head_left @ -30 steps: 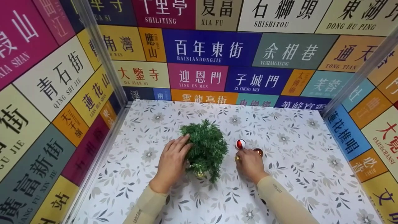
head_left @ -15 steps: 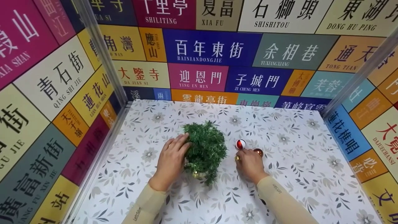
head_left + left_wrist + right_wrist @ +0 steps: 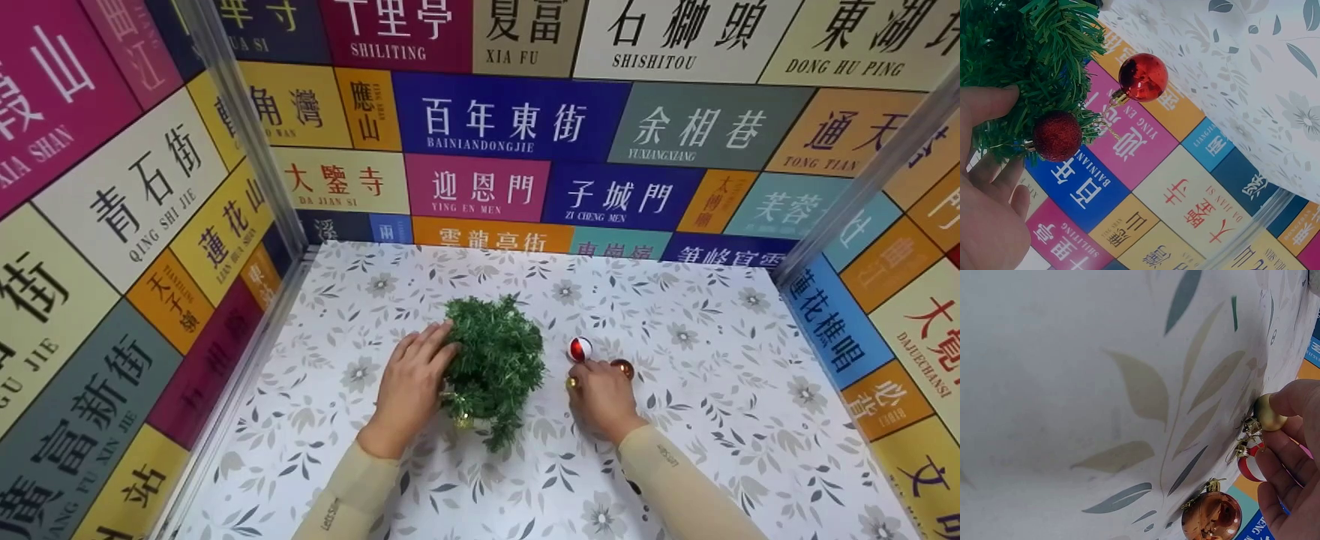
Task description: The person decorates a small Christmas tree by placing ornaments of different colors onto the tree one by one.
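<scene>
In the head view, most of the gold ball (image 3: 572, 382) and part of the brown ball (image 3: 625, 367) are covered by the right hand (image 3: 602, 397). The tree (image 3: 1033, 45) and left hand (image 3: 991, 197) are cut off in the left wrist view. In the right wrist view, the red-and-white ball (image 3: 1249, 467) is partly hidden.

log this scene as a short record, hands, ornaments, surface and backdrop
left hand: gripping green tree
right hand: pinching gold ball
on tree: shiny red ball, glittery red ball, small gold ornament
beside right hand: red-and-white ball, copper ball
surface: white floral tabletop
backdrop: colourful lettered panels
</scene>
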`<state>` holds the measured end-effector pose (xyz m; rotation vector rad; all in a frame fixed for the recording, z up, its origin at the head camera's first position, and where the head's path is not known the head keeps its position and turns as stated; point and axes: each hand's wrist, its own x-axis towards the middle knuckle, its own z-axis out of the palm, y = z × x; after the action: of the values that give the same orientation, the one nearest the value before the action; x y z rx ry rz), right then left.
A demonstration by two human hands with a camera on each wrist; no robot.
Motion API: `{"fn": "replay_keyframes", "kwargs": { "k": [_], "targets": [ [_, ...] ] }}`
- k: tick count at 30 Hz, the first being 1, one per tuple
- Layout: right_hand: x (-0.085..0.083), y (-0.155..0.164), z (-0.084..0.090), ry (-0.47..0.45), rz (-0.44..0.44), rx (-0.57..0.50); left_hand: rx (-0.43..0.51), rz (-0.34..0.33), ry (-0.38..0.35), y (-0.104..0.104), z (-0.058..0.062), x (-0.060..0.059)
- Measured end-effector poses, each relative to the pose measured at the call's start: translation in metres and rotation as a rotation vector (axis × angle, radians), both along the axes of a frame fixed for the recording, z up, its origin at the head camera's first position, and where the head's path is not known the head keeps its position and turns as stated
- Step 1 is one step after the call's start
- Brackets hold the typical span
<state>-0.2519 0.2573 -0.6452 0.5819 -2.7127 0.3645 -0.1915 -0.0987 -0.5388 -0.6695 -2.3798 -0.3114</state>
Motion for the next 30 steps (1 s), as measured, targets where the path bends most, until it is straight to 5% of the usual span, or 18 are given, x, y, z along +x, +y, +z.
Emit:
{"fn": "replay_keyframes", "kwargs": {
  "k": [30],
  "targets": [
    [0.0034, -0.0027, 0.0053, -0.061, -0.022, 0.0, 0.002, -0.031, -0.063, -0.0027, 0.004, 0.0016]
  ]
}}
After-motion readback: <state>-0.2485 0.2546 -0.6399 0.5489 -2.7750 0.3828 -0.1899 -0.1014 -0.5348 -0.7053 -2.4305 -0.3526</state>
